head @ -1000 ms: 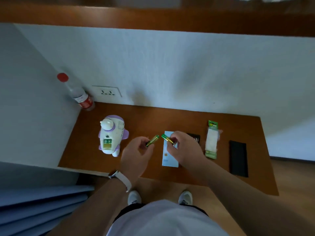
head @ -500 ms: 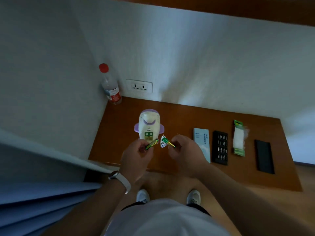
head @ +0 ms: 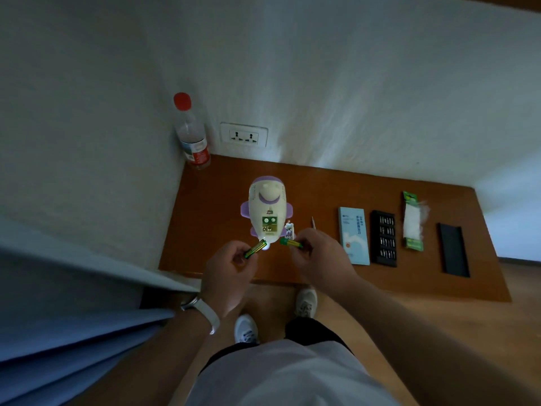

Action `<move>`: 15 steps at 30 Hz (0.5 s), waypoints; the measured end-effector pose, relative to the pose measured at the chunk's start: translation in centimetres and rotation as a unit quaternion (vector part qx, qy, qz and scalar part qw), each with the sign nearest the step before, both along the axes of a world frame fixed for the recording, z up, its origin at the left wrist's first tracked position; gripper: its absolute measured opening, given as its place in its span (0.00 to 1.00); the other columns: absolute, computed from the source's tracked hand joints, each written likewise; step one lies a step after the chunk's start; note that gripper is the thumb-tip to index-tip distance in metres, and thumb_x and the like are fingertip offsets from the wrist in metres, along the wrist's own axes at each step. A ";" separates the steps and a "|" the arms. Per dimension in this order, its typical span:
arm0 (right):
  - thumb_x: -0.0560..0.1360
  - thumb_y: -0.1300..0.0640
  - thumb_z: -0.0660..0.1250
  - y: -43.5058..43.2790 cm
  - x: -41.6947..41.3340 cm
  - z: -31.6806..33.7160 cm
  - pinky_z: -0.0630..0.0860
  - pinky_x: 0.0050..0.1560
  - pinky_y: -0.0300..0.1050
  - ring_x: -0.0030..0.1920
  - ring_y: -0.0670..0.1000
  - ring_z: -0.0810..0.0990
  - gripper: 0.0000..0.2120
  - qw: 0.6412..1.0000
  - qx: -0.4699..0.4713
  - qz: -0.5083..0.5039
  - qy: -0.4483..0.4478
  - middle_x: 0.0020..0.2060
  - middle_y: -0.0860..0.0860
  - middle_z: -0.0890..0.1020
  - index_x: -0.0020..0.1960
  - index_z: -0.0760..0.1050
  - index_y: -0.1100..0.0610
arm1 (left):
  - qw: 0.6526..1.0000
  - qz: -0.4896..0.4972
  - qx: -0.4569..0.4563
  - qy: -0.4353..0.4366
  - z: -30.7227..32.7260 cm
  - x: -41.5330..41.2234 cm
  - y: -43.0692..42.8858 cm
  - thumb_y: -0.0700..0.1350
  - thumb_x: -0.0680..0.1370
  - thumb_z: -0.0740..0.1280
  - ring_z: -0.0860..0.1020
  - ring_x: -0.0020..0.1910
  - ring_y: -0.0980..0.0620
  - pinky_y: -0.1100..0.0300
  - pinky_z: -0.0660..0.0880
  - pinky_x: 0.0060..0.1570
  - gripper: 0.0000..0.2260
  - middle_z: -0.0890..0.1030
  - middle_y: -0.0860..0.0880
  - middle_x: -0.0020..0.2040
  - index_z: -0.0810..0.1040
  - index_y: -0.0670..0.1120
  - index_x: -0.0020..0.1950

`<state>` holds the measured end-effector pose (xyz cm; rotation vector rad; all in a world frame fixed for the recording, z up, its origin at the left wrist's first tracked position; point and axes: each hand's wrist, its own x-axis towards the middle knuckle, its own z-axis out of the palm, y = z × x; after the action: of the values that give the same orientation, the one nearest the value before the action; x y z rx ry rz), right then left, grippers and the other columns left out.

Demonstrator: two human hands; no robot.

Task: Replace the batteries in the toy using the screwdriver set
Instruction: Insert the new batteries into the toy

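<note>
So the toy (head: 267, 209) is lying on its back on the desk (head: 205, 206), long axis running straight away from the person. Its open battery compartment (head: 269, 224) faces up just past both hands. The left hand (head: 231, 268) pinches a green battery (head: 255, 249) held diagonally, tip over the toy's near end, so that's the closer one. The right hand (head: 316, 256) pinches a second battery (head: 291, 243) lying almost crosswise, just right of the toy. Both probably need turning in line with the compartment first. Polarity's too small to read.
</note>
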<state>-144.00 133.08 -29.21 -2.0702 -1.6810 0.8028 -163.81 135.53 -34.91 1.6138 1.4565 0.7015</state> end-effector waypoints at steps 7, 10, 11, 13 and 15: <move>0.78 0.54 0.66 1.5 -1.0 -0.1 0.80 0.43 0.46 0.43 0.46 0.77 0.07 1.000 0.021 0.008 -0.011 0.47 0.47 0.79 0.56 0.75 0.51 | 1.000 0.007 0.016 -0.005 0.6 -0.7 1.2 0.41 0.76 0.72 0.79 0.42 0.54 0.58 0.77 0.40 0.06 0.80 0.54 0.41 0.78 0.50 0.49; 0.78 0.54 0.66 2.0 -1.2 -0.3 0.81 0.47 0.46 0.47 0.47 0.78 0.09 1.000 0.012 0.010 -0.001 0.52 0.48 0.80 0.58 0.75 0.51 | 1.000 0.015 0.020 -0.017 1.1 -1.0 1.4 0.39 0.76 0.73 0.77 0.40 0.59 0.67 0.74 0.40 0.07 0.79 0.55 0.41 0.79 0.50 0.50; 0.78 0.55 0.67 2.0 -1.3 -0.4 0.81 0.47 0.44 0.48 0.46 0.78 0.10 1.000 0.011 0.009 0.000 0.53 0.48 0.80 0.58 0.75 0.51 | 0.999 0.020 0.019 -0.026 1.2 -1.0 1.5 0.39 0.76 0.73 0.77 0.40 0.61 0.69 0.74 0.39 0.08 0.79 0.56 0.41 0.79 0.50 0.50; 0.78 0.55 0.67 2.1 -1.2 -0.6 0.79 0.45 0.38 0.48 0.45 0.77 0.10 1.000 0.012 0.008 0.002 0.54 0.47 0.80 0.59 0.75 0.51 | 0.999 0.029 0.016 -0.038 1.4 -0.9 1.7 0.39 0.75 0.73 0.76 0.41 0.62 0.71 0.73 0.39 0.09 0.79 0.55 0.41 0.79 0.51 0.51; 0.78 0.55 0.67 2.0 -1.2 -0.6 0.76 0.42 0.34 0.46 0.44 0.76 0.10 1.000 0.016 0.006 0.005 0.53 0.47 0.79 0.59 0.75 0.51 | 0.998 0.034 0.012 -0.050 1.7 -0.7 1.8 0.39 0.75 0.73 0.76 0.40 0.62 0.71 0.73 0.39 0.09 0.79 0.54 0.41 0.79 0.52 0.51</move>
<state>-145.16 135.11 -29.78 -2.0328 -1.6919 0.7838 -164.50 137.32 -33.22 1.5304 1.4408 0.8303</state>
